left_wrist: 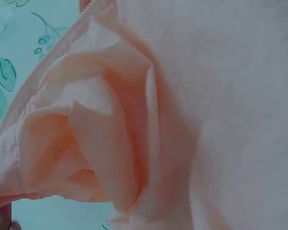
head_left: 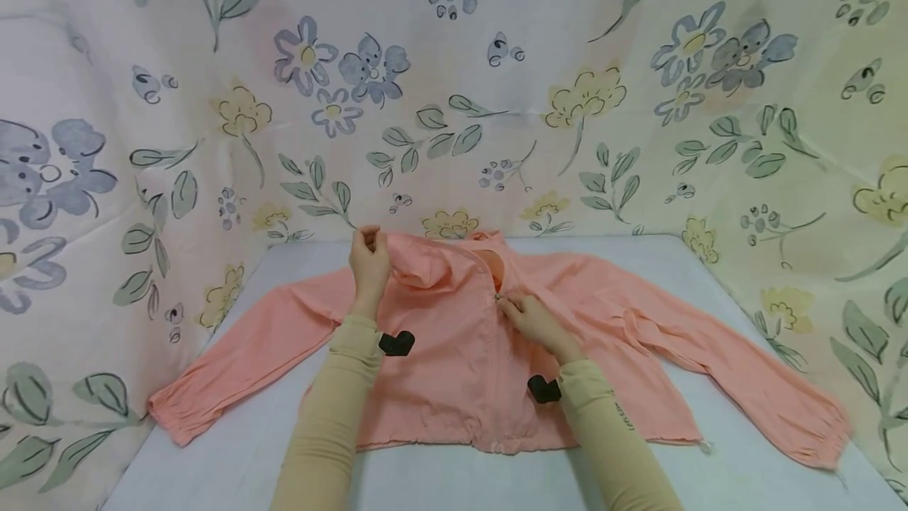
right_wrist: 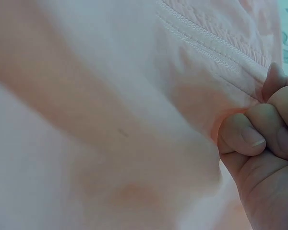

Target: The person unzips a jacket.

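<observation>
A pink hooded jacket [head_left: 440,353] lies front up on the white table, both sleeves spread outward. My left hand [head_left: 370,262] pinches the edge of the hood [head_left: 418,262] and holds it raised to the left; in the left wrist view only its fingertips [left_wrist: 4,219] show, under the folded cloth. At the top of the front zipper [head_left: 496,385], my right hand [head_left: 532,320] grips beside the zipper pull, which the fingers mostly hide. The zipper is joined below that hand, and the neckline gapes above it. Curled fingers of the right hand [right_wrist: 266,148] appear in the right wrist view.
The left sleeve [head_left: 248,345] reaches the table's left edge, the right sleeve [head_left: 752,385] its right side. A small cord stopper [head_left: 705,446] sits at the hem. Flower-printed cloth [head_left: 454,85] hangs behind and at both sides of the white table [head_left: 234,464].
</observation>
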Available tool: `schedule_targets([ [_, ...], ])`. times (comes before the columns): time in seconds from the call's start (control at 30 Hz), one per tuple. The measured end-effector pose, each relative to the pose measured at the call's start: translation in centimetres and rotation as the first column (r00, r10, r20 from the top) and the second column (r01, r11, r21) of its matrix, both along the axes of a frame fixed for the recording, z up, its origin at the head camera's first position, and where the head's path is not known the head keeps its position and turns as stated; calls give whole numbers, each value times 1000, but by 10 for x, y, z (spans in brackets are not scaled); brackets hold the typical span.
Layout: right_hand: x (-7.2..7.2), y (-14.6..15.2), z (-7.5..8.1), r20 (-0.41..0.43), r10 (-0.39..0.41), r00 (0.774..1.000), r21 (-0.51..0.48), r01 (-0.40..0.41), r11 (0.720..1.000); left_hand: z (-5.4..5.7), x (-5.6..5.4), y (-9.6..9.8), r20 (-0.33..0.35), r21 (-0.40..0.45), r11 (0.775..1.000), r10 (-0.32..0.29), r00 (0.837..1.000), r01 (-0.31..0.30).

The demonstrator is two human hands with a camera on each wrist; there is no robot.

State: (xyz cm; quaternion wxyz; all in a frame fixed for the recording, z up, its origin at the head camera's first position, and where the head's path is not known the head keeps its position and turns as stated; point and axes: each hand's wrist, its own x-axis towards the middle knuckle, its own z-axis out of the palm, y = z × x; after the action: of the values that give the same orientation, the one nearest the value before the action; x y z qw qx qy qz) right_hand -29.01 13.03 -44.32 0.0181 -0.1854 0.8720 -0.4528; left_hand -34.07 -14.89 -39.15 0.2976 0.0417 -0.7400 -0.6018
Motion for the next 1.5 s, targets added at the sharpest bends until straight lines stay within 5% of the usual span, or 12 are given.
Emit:
schedule_targets([
  [0.13, 1, 1, -1, 27, -3, 1000, 10, 3, 1000, -8, 1, 3, -67, -113, 988, 94, 993, -101],
  [0.23, 2, 2, -2, 47, 0, 999, -4, 0, 1000, -6, 4, 12, -140, -281, 950, 102, 985, -139],
  [0.3, 2, 2, -2, 48, 2, 999, -16, -1, 1000, -4, 6, 22, -172, -383, 920, 20, 985, -85],
  [0.4, 2, 2, -2, 43, 3, 999, -22, -2, 1000, -2, 11, 39, -95, -488, 862, -213, 972, 141],
  [0.53, 0, 1, -2, 37, -4, 999, -7, 5, 1000, -7, 18, 59, 100, -497, 735, -480, 872, 461],
  [0.6, -1, 1, -2, 31, -10, 999, 9, 10, 1000, -12, 19, 66, 156, -470, 692, -545, 823, 547],
  [0.67, -1, 1, -2, 31, -8, 999, 17, 7, 1000, -18, 18, 71, 170, -454, 671, -581, 796, 586],
  [0.77, -1, 2, -2, 29, -5, 1000, 31, 4, 1000, -25, 14, 74, 182, -474, 649, -589, 787, 595],
  [0.97, -1, 3, -1, 28, -12, 1000, 35, 11, 999, -33, 7, 76, 208, -571, 607, -545, 812, 553],
  [1.33, -2, 3, -1, -2, 4, 1000, 23, -4, 1000, -44, 7, 79, 139, -626, 593, -555, 820, 507],
  [1.5, -2, 4, -3, 32, 8, 999, 10, -8, 1000, -44, 8, 78, 129, -606, 613, -553, 823, 507],
])
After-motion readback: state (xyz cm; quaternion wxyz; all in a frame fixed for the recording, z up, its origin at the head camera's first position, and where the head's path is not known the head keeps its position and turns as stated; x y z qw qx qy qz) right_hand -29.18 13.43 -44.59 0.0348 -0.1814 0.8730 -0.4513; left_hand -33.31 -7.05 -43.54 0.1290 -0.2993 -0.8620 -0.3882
